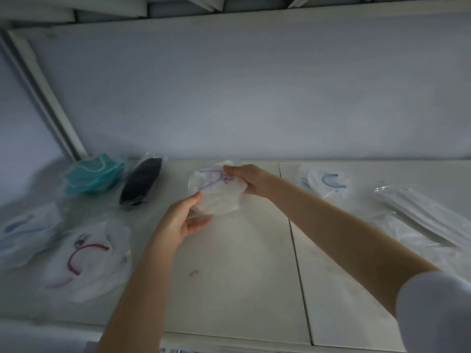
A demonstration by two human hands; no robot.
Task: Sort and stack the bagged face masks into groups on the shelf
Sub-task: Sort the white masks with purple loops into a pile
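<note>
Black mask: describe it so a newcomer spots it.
Look at the back left corner of the shelf. The black mask lies there in its clear bag, just right of the teal masks. It is the only dark thing there.

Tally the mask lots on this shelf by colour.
Teal bagged mask stack: 1
Black bagged mask: 1
White cup masks, blue strap: 2
White cup mask, red strap: 1
White cup mask, purple strap: 1
Flat white mask pack: 1
Total: 7
</note>
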